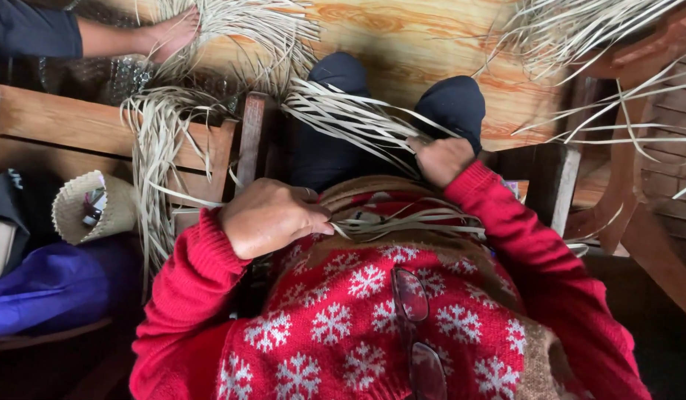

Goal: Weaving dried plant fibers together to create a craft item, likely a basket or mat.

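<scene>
Seated, I look down at my lap, red snowflake sweater and dark trousers. My left hand point(272, 218) is closed over a bundle of pale dried palm strips point(402, 221) lying across my lap, pinching them near their ends. My right hand point(441, 160) grips another sheaf of dried strips point(350, 115) that fans up and left over my knees. Both hands sit close together over my waist.
A wooden bench point(76, 122) at left has more dried strips point(156, 148) draped over it. A small woven pouch point(87, 209) and a purple bag point(57, 285) lie below it. Another person's foot point(168, 33) rests at top left. A wooden chair point(639, 200) stands at right. Glasses point(417, 326) hang on my chest.
</scene>
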